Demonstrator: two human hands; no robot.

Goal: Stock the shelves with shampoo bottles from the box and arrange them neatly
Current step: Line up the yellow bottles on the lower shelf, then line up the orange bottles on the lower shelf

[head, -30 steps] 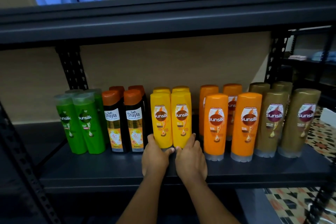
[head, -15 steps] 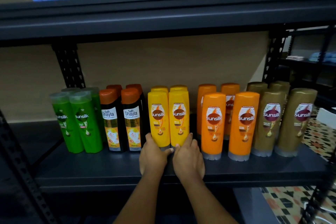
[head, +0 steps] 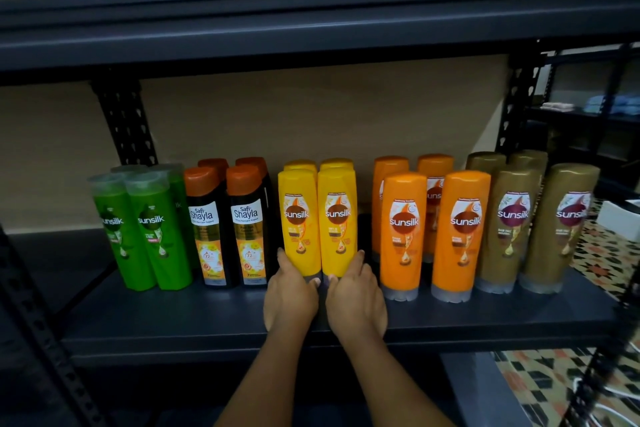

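Here, the front pair of yellow bottles (head: 318, 222) stands upright near the middle of the dark shelf (head: 173, 315), set back from its front edge with a bare strip before them and a gap to the orange bottles (head: 403, 232) on their right. The left hand (head: 290, 295) and right hand (head: 356, 298) cup the pair's bases, fingers along the outer sides, thumbs in front. Black bottles (head: 247, 225) stand just beside on the left.

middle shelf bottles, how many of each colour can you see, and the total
Green bottles: 4
Black bottles with orange caps: 4
Yellow bottles: 4, the front pair held at the base by the left hand and right hand
Orange bottles: 4
Gold-brown bottles: 4
Total: 20
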